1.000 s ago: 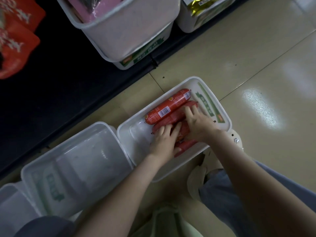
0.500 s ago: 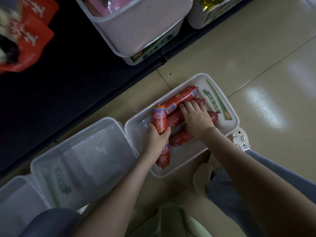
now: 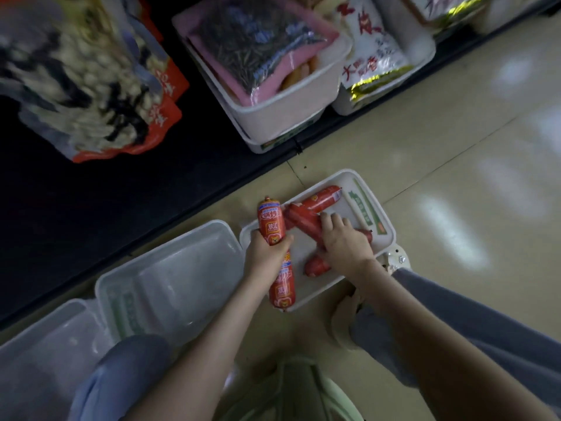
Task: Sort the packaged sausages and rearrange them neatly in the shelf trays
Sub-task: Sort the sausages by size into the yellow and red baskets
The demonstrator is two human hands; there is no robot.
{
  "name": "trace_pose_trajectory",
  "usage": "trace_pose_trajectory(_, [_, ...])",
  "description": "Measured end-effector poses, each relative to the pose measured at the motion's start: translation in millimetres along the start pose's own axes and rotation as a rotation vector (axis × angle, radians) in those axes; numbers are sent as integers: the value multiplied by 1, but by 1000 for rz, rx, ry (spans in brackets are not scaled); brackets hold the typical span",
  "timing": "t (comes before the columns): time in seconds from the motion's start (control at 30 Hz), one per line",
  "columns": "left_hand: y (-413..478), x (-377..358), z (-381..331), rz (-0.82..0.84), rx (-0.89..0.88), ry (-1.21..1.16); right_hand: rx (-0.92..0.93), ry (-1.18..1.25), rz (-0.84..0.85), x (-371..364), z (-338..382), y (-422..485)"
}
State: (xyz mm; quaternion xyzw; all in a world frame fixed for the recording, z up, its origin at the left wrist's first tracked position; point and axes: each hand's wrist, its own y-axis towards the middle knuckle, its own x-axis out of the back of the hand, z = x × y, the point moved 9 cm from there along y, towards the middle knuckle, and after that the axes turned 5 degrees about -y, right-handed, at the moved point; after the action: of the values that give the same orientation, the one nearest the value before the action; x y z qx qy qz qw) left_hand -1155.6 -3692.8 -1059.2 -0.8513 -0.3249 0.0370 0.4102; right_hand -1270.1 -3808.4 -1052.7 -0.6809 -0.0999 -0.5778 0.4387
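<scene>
Left hand [image 3: 264,251] fingers wrapped around two red sausages [image 3: 271,223]; right hand [image 3: 344,244] fingers curled gripping sausages in the white tray [image 3: 383,238].

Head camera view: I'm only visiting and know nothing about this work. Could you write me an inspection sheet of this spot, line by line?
Surface: beige tiled floor, glossy, with light glare.
Job's things: white tray on the floor holding at least three red sausages; a held sausage lies across the tray's left edge.
Clutter: two clear trays to the left, nothing seen in them.
Grippers: left hand grips the held sausage round its middle; right hand lies over the tray's sausages, grip unclear.
Cables: nothing seen.
Surroundings: dark shelf base with white bins of packaged food; blurred snack bags; the person's shoe.
</scene>
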Motion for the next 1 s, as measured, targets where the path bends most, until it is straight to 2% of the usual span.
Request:
trace_pose_trajectory(0.1, [-34, 24, -33, -8, -71, -44, -15, 95, -112, 54, 28, -28])
trace_pose_trajectory(0.23, [-90, 74, -74, -29, -144, -120, 88, 245, -311, 131, 80, -74])
trace_pose_trajectory(0.47, [-190, 195, -99, -106, -293, -324, 322, 680, -388, 223, 187, -157])
trace_pose_trajectory(0.6, [-256, 277, -92, -178, -358, -487, 495, 841, -281, 257, 278, -190])
trace_pose_trajectory(0.73, [-321, 365, -62, -314, -392, -580, 678, 995, -45, 269, 379, -232])
trace_pose_trajectory(1.0, [-447, 507, 65, -661, -400, -907, 1033, 824, 413, 237, 590, -332])
